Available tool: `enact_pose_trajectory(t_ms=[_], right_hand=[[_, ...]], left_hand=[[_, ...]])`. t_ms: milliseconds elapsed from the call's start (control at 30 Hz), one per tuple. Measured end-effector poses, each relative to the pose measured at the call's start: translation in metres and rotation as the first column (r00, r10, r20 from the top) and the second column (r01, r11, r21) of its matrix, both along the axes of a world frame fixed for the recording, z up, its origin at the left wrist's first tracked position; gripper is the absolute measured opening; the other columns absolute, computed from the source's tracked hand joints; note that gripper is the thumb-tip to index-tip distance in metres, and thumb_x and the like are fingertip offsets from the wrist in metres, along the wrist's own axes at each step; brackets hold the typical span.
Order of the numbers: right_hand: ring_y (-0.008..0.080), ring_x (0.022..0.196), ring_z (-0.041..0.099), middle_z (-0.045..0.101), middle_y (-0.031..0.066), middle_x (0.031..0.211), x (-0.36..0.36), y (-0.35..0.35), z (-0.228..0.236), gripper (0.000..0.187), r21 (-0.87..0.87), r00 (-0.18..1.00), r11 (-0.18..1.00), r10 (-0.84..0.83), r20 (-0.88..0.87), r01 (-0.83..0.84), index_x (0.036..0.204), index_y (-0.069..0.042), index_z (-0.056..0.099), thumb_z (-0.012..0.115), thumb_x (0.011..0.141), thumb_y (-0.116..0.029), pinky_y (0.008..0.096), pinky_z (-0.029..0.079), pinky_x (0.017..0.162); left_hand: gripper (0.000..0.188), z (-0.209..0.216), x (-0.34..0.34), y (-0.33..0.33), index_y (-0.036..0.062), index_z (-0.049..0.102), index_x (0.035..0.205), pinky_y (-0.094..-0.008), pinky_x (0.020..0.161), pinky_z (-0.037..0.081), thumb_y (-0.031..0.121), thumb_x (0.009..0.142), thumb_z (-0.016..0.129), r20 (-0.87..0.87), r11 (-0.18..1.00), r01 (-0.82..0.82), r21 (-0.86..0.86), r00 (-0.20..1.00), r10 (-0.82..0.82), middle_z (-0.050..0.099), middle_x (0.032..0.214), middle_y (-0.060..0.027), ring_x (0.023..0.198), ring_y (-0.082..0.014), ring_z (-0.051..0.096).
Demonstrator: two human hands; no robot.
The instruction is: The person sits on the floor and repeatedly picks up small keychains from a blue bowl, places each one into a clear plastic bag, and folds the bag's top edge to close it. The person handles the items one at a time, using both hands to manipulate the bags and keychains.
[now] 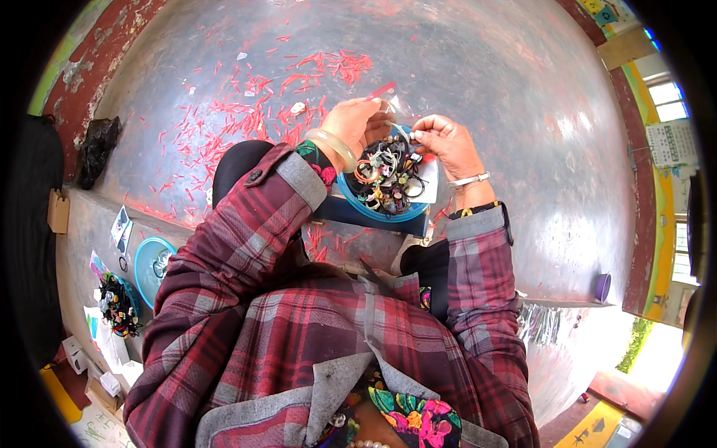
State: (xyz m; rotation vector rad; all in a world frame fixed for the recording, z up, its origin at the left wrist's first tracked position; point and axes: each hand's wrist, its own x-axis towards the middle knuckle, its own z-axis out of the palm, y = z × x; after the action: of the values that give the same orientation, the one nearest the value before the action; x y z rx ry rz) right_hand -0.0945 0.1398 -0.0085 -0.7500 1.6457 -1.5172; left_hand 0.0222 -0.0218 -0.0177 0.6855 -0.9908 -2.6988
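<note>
My left grip (349, 122) and right grip (448, 146) pinch a pale band (398, 129), seemingly to steady it. It's over the far edge of the blue basin (388, 217), probably for catching drops.

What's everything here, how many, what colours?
round plastic basins: at least two, blue, under hands and lower left
tangled loops: two heaps, mostly black, same places
thin flat strips: many, red, on floor
smooth floor: one, grey, throughout
plastic bag: one, black, far left
round tub: one, purple, far right
edge clutter: several, mixed colours, lower left
checked shirt: one, maroon-grey, worn
left hand: one, pale-bangled, over basin
right hand: one, pinching pale strand, over basin
</note>
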Motion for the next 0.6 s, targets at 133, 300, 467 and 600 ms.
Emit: enact_pose_trajectory(t_ms=[133,300,467,600], right_hand=[[0.0062,0.071,0.052,0.058,-0.0008,0.081,0.001,-0.002,-0.002,0.012,-0.049,0.994,0.995,0.091,0.060,-0.089,0.092,-0.003,0.059,0.059,0.081,-0.007,0.0189,0.043,0.062],[0.0072,0.073,0.053,0.058,0.0012,0.085,0.012,-0.008,-0.008,0.022,-0.030,0.981,0.999,0.042,0.188,-0.037,0.102,-0.004,0.055,0.059,0.081,-0.009,0.0213,0.043,0.064],[0.0109,0.083,0.057,0.056,0.0062,0.098,0.037,-0.021,0.000,0.048,-0.119,0.974,0.993,0.029,0.224,-0.002,0.118,-0.005,0.043,0.062,0.074,-0.001,0.0237,0.047,0.071],[0.0112,0.083,0.057,0.056,0.0076,0.101,0.046,-0.027,-0.001,0.051,-0.116,1.000,0.993,0.026,0.003,-0.025,0.117,-0.004,0.042,0.058,0.070,0.006,0.0235,0.047,0.072]], left_hand=[[0.025,0.004,0.001,0.003,-0.0042,0.053,0.103,-0.0321,0.081,0.049,0.016,0.090,0.047,0.033,0.998,0.068,0.021,0.997,-0.068,0.058,0.097,-0.0144,0.089,-0.0215,0.058],[0.026,0.002,0.002,0.007,-0.0042,0.053,0.104,-0.0318,0.081,0.049,0.016,0.092,0.043,0.100,0.997,0.008,0.071,0.995,-0.015,0.058,0.095,-0.0132,0.087,-0.0212,0.057],[0.025,0.003,-0.002,0.007,-0.0037,0.053,0.103,-0.0315,0.077,0.050,0.016,0.092,0.041,0.136,0.991,-0.103,0.085,0.987,0.091,0.057,0.093,-0.0121,0.084,-0.0204,0.057],[0.025,-0.005,-0.006,0.003,-0.0031,0.054,0.101,-0.0313,0.075,0.050,0.016,0.092,0.041,0.133,0.989,-0.126,0.075,0.984,0.115,0.058,0.090,-0.0115,0.082,-0.0205,0.057]])
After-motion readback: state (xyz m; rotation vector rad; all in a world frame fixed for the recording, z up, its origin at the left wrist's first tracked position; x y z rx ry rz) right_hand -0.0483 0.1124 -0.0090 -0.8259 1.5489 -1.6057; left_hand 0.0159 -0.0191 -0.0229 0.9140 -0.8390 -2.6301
